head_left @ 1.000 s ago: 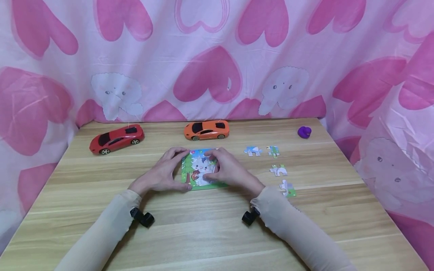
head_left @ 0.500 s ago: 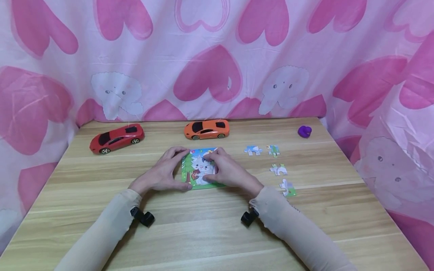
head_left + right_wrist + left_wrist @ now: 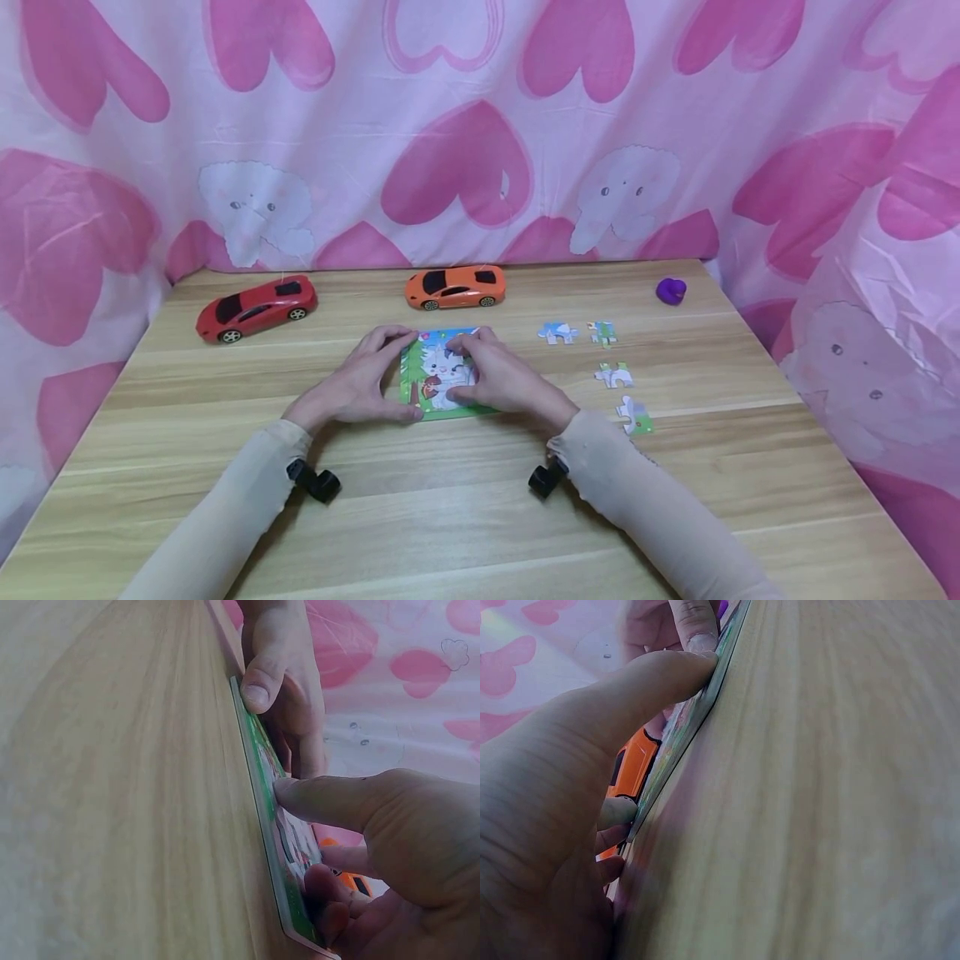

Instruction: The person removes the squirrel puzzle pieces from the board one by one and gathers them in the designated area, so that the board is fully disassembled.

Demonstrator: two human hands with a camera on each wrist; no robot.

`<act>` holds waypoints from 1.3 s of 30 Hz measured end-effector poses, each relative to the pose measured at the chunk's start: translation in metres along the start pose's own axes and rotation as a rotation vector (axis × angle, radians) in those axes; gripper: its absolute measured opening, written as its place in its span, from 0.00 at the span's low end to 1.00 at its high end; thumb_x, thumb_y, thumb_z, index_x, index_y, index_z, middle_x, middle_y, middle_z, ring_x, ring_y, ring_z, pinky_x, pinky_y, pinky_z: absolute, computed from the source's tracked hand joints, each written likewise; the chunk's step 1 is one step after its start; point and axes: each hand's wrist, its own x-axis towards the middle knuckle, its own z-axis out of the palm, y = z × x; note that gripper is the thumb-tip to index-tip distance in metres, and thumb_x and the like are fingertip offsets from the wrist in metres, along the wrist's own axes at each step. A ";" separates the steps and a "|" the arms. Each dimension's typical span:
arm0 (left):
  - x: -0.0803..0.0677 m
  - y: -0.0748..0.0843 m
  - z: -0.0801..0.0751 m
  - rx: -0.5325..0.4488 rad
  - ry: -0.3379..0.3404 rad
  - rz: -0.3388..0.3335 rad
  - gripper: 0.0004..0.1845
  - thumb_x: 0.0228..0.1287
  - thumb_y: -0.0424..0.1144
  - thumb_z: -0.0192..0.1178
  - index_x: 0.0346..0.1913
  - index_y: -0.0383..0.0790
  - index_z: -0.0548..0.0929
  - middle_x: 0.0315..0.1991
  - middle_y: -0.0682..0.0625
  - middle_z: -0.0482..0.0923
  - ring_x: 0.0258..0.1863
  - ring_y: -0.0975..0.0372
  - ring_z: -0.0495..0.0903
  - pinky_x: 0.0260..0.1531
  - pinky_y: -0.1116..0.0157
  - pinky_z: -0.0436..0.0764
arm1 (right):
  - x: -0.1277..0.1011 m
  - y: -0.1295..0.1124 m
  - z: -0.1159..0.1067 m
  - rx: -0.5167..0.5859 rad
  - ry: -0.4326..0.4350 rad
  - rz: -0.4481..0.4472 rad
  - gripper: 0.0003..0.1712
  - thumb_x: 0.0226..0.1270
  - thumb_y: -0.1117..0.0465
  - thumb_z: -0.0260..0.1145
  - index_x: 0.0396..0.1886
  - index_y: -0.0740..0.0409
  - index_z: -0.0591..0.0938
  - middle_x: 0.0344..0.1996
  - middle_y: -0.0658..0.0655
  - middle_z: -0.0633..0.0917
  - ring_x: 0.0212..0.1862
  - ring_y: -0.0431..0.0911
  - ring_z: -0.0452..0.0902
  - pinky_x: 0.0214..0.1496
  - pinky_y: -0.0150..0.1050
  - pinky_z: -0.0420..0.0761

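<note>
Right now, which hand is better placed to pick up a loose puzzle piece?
Likely the right hand: the loose pieces lie on its side, while the left hand holds the board at its left edge.

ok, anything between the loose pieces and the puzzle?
Yes: the right hand covers the right side of the puzzle, the side facing the loose pieces. Nothing else visible stands between; the orange car sits farther back.

Head view: bright, diffuse light is falling evenly; tabletop (image 3: 442, 525) is showing pale sheen; sleeves (image 3: 217, 517) are casting soft shadows. Left-wrist view: left hand (image 3: 562, 780) is shading adjacent wood; foreground is blurring. Right-wrist view: tones are appearing duller, grain softening.
</note>
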 end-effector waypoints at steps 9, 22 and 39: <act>0.000 0.000 0.000 0.004 -0.003 -0.001 0.71 0.50 0.66 0.84 0.91 0.42 0.58 0.87 0.43 0.52 0.86 0.45 0.53 0.86 0.35 0.56 | -0.001 -0.001 0.000 0.038 0.038 -0.017 0.43 0.68 0.54 0.85 0.79 0.50 0.75 0.62 0.55 0.77 0.55 0.46 0.78 0.60 0.43 0.86; 0.000 0.001 -0.001 0.012 -0.001 0.008 0.71 0.50 0.66 0.84 0.90 0.38 0.58 0.87 0.42 0.53 0.86 0.45 0.53 0.86 0.36 0.56 | 0.001 -0.001 0.005 0.049 0.116 -0.036 0.32 0.74 0.60 0.80 0.74 0.51 0.80 0.58 0.54 0.79 0.49 0.45 0.77 0.48 0.38 0.85; 0.001 0.001 -0.001 0.031 -0.005 0.023 0.71 0.51 0.64 0.84 0.90 0.37 0.57 0.87 0.41 0.52 0.86 0.45 0.52 0.87 0.37 0.53 | 0.000 0.001 0.001 0.070 0.109 -0.069 0.33 0.74 0.65 0.78 0.75 0.52 0.80 0.57 0.54 0.79 0.44 0.45 0.79 0.43 0.37 0.86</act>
